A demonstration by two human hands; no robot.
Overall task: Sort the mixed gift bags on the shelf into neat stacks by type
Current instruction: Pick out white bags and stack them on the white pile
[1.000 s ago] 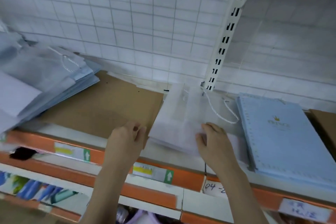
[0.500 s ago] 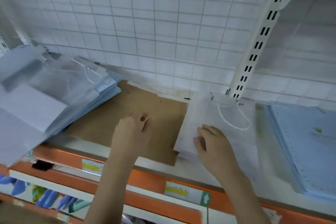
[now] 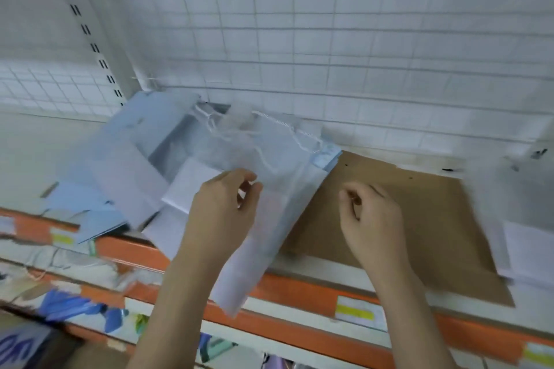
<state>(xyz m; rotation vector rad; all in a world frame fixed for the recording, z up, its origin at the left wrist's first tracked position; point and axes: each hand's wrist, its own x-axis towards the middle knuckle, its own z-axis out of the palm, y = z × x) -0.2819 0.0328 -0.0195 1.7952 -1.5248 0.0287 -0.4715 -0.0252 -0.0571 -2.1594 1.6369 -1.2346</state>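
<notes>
Pale blue and white gift bags (image 3: 168, 159) at 9 o'clock, white cord handles (image 3: 281, 141). Brown cardboard sheet (image 3: 419, 219) at 3 o'clock. Orange shelf edge (image 3: 299, 287), yellow-white label (image 3: 355, 312) at 5 o'clock. White grid-pattern back wall (image 3: 329, 39) at 12.

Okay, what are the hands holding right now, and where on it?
The left hand pinches a see-through white bag by its side edge, near the middle. The right hand is curled and holds nothing.
</notes>
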